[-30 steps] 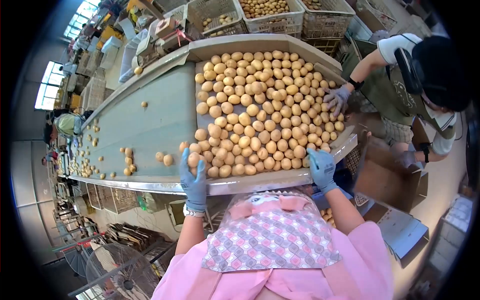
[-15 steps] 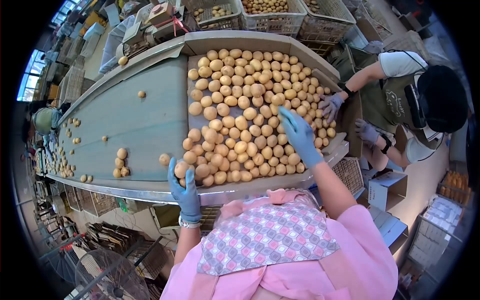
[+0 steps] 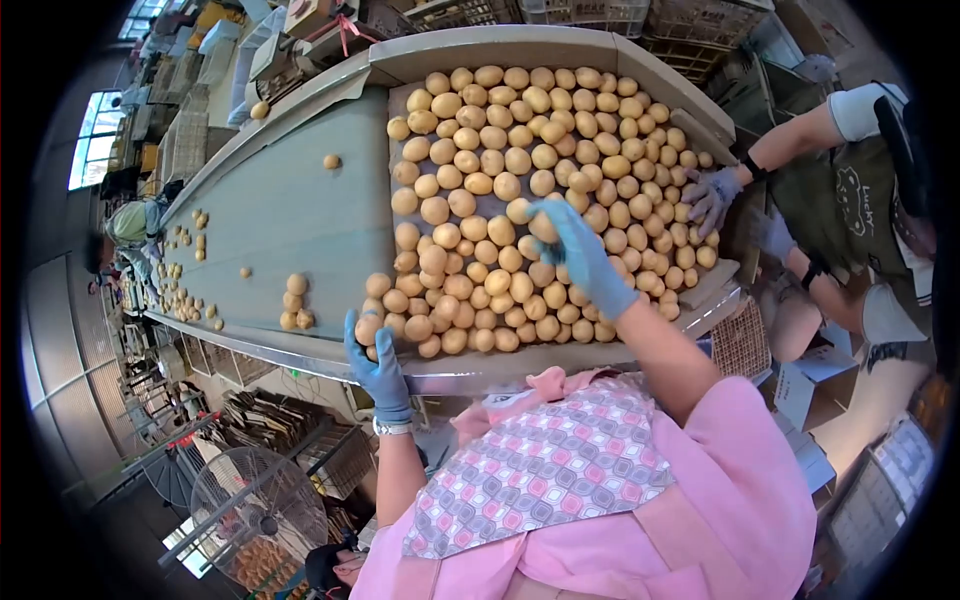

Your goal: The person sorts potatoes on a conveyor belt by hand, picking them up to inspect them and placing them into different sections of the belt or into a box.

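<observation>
Round yellow-tan fruits (image 3: 497,282) cover the right part of a sorting table, packed closely together. My left hand (image 3: 380,380), in a blue glove, curves around a round fruit (image 3: 369,327) at the table's near edge. Its fingers are on the left of the fruit and its thumb on the right. My right hand (image 3: 585,258), also gloved in blue, reaches over the middle of the pile. A fruit (image 3: 543,228) sits between its thumb and fingers. The palms of both hands are turned from view.
A green belt (image 3: 300,215) with scattered fruits runs to the left. Raised metal rims (image 3: 500,40) border the table. On the right, a co-worker's gloved hand (image 3: 712,196) touches the fruits. Cardboard boxes (image 3: 815,385) and a fan (image 3: 258,510) stand near the front.
The camera view has shifted, so the table appears farther right and higher. My right hand now has a fruit between thumb and fingers. My left hand stays around a fruit at the near edge.
</observation>
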### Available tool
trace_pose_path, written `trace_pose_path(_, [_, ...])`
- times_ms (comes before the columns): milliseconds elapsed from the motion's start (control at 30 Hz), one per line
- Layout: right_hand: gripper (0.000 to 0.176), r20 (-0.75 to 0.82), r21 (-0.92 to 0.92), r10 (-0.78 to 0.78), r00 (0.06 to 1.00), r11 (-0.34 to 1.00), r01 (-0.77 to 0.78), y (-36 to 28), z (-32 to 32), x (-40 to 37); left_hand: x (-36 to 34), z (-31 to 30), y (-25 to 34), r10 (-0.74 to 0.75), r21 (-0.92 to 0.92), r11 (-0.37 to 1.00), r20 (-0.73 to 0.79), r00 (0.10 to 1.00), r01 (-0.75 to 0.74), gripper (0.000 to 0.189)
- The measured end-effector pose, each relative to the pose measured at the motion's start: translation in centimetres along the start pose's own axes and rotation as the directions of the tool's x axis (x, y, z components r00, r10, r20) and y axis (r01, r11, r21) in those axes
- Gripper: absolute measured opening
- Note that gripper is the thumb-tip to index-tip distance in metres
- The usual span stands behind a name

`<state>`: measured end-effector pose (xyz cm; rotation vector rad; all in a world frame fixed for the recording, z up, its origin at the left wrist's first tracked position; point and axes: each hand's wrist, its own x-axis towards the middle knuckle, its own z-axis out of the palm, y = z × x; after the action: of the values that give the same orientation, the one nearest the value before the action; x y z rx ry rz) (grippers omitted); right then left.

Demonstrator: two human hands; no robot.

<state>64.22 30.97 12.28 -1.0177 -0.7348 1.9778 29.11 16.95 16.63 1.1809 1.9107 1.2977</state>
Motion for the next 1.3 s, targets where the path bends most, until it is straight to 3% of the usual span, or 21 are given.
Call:
trace_pose_path(33, [0.049, -0.014, 0.166, 0.074, 0.997, 0.984, -0.071, 1.1, -0.2, -0.9, -0.4, 0.2, 0.4, -0.002, -0.039, 0.999, 0.009, 1.000, 0.002, 0.062])
trace_pose_path(100, [0.052, -0.173, 0.288, 0.120, 0.978, 0.955, -0.067, 5.1, -0.1, -1.7, -0.4, -0.3, 0.2, 0.021, 0.002, 1.000, -0.019, 1.000, -0.021, 0.062])
trace_pose_path(200, [0.052, -0.068, 0.427, 0.106, 0.992, 0.902, -0.067, 1.4, 4.1, -5.5, -0.9, -1.7, -0.2, 0.018, -0.009, 1.000, -0.017, 1.000, -0.018, 0.059])
trace_pose_path(233, [0.057, 0.028, 0.464, 0.026, 0.999, 0.885, -0.037, 1.1, 3.3, -6.2, -0.6, -1.1, 0.2, 0.024, 0.004, 1.000, -0.017, 1.000, -0.024, 0.058])
trace_pose_path(333, [0.063, 0.071, 0.223, -0.143, 0.987, 0.967, 0.124, 0.9, 4.1, -8.3, -0.6, -0.7, 0.8, 0.036, 0.013, 0.999, -0.016, 0.999, -0.036, 0.056])
trace_pose_path(400, [0.078, 0.105, -0.120, -0.195, 0.975, 0.971, 0.207, 0.1, 5.3, -9.1, -0.4, -0.9, 0.2, 0.065, 0.013, 0.998, -0.007, 0.998, -0.065, 0.056])
trace_pose_path(467, [0.078, 0.079, -0.169, -0.129, 0.989, 0.976, 0.141, -0.9, 6.3, -10.0, -0.1, -0.4, -0.4, 0.063, -0.031, 0.998, -0.015, 0.998, -0.063, 0.056])
trace_pose_path(567, [0.072, 0.124, -0.376, -0.314, 0.941, 0.863, 0.337, -0.2, 7.1, -11.1, -0.3, -0.6, 0.6, -0.029, -0.182, 0.983, -0.023, 0.999, 0.024, 0.057])
trace_pose_path(667, [0.068, 0.088, -0.236, -0.194, 0.977, 0.949, 0.210, -1.1, 7.8, -12.3, -0.1, -0.2, 1.7, -0.019, -0.390, 0.921, -0.014, 1.000, 0.013, 0.057])
trace_pose_path(767, [0.064, 0.152, -0.323, -0.309, 0.939, 0.882, 0.343, -0.3, 7.0, -11.5, -0.5, 1.1, 2.7, -0.050, -0.614, 0.784, 0.090, 0.995, 0.095, 0.054])
trace_pose_path(800, [0.062, 0.175, -0.350, -0.341, 0.924, 0.855, 0.382, -0.3, 7.1, -11.4, -0.7, 1.5, 2.9, -0.054, -0.692, 0.708, 0.144, 0.988, 0.140, 0.053])
trace_pose_path(833, [0.060, 0.156, -0.372, -0.323, 0.933, 0.856, 0.358, -0.4, 7.4, -11.4, -1.1, 2.5, 4.8, -0.075, -0.793, 0.543, 0.281, 0.957, 0.276, 0.054])
trace_pose_path(867, [0.057, 0.149, -0.389, -0.300, 0.942, 0.858, 0.335, -0.3, 7.9, -11.4, -0.9, 2.9, 5.4, 0.021, -0.836, 0.382, 0.434, 0.901, 0.394, 0.056])
trace_pose_path(900, [0.055, 0.142, -0.406, -0.277, 0.950, 0.860, 0.311, -0.2, 8.3, -11.4, -1.2, 3.9, 5.6, 0.085, -0.635, 0.741, 0.410, 0.908, 0.217, 0.057])
trace_pose_path(967, [0.049, 0.043, -0.251, -0.118, 0.992, 0.960, 0.125, 0.1, 8.4, -11.5, -1.7, 5.4, 5.2, 0.030, -0.638, 0.645, 0.571, 0.821, 0.420, 0.067])
trace_pose_path(1000, [0.045, 0.012, -0.210, -0.088, 0.996, 0.974, 0.089, 0.5, 8.1, -11.4, -1.8, 5.9, 5.0, 0.040, -0.683, 0.106, 0.729, 0.683, 0.723, 0.076])
trace_pose_path(1033, [0.041, -0.019, -0.165, -0.058, 0.998, 0.985, 0.054, 0.8, 7.9, -11.3, -2.3, 6.4, 5.0, 0.009, -0.655, 0.297, 0.729, 0.684, 0.695, 0.081])
trace_pose_path(1133, [0.039, -0.253, -0.012, -0.026, 0.967, 1.000, 0.023, 2.2, 7.1, -9.7, -2.6, 7.4, 5.3, -0.032, -0.627, 0.110, 0.773, 0.634, 0.771, 0.079])
trace_pose_path(1167, [0.044, -0.215, -0.021, -0.099, 0.972, 0.995, 0.097, 2.8, 6.3, -9.3, -2.7, 7.6, 5.4, -0.042, -0.614, 0.045, 0.787, 0.615, 0.788, 0.079])
trace_pose_path(1233, [0.048, -0.235, -0.191, -0.225, 0.946, 0.965, 0.182, 2.5, 7.7, -9.3, -3.5, 7.7, 5.6, -0.059, -0.616, 0.161, 0.774, 0.630, 0.771, 0.078])
trace_pose_path(1300, [0.054, -0.165, -0.465, -0.361, 0.918, 0.849, 0.250, 2.2, 8.3, -9.1, -4.0, 7.8, 5.9, -0.059, -0.613, 0.125, 0.781, 0.622, 0.780, 0.076])
